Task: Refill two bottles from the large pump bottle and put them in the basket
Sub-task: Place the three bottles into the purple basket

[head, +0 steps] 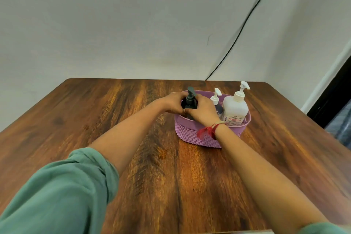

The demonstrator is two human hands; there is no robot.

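Head view: a person's left grip [175, 103] curls round the shoulder of a dark pump bottle [190, 100], which stands upright at the left end of a lilac basket [191, 135]. The right grip [204, 112] clasps the same bottle from the other side, just under the pump collar. A small bottle [216, 99] with a white pump stands just beside it, and the large pump bottle [235, 108] fills the basket's right end.

Whether this bottle is being lifted out or its pump loosened cannot be told. Either way, one hand should brace the body while the other works the collar. The bottle should stay upright and rise straight, clear of the rim and the neighbouring white pump.

The basket sits towards the far right corner of the bench [133, 138]. Open wood lies to its left and towards the near edge, the better place to set bottles for filling. The right edge is nearer, and a wall with a black cable [245, 24] stands behind the far edge.
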